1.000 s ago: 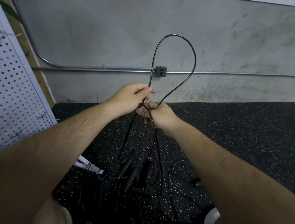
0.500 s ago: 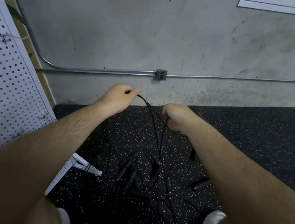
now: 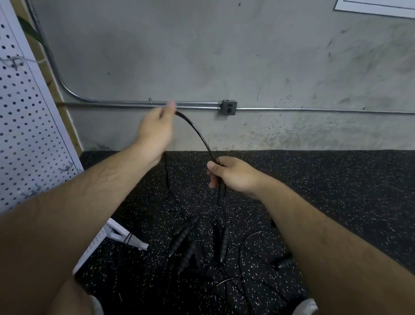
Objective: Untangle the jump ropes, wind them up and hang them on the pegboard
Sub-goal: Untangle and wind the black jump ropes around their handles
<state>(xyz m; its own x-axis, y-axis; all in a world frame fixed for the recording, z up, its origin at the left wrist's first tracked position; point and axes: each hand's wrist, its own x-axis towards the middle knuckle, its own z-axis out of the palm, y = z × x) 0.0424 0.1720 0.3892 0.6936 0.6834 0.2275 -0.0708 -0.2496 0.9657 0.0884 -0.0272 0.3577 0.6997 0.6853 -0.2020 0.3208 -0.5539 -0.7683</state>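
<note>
A thin black jump rope (image 3: 196,131) arcs between my two hands. My left hand (image 3: 156,131) is raised and pinches the rope's upper end at the fingertips. Lower and to the right, my right hand (image 3: 232,174) grips the same strands in a closed fist. From there the cords drop to a tangle of black ropes and ribbed black handles (image 3: 185,240) on the floor. The white pegboard (image 3: 10,127) stands at the left with several metal hooks (image 3: 13,61) on it.
Speckled black rubber flooring (image 3: 347,193) lies below, and a grey concrete wall with a metal conduit and an outlet box (image 3: 229,107) runs behind. The pegboard's white foot (image 3: 126,235) juts out beside the tangle. My shoes (image 3: 303,314) show at the bottom edge.
The tall loop that stood above my hands has collapsed. My left hand has lifted up and left with the rope, my right hand has moved apart from it, drawing the cord out.
</note>
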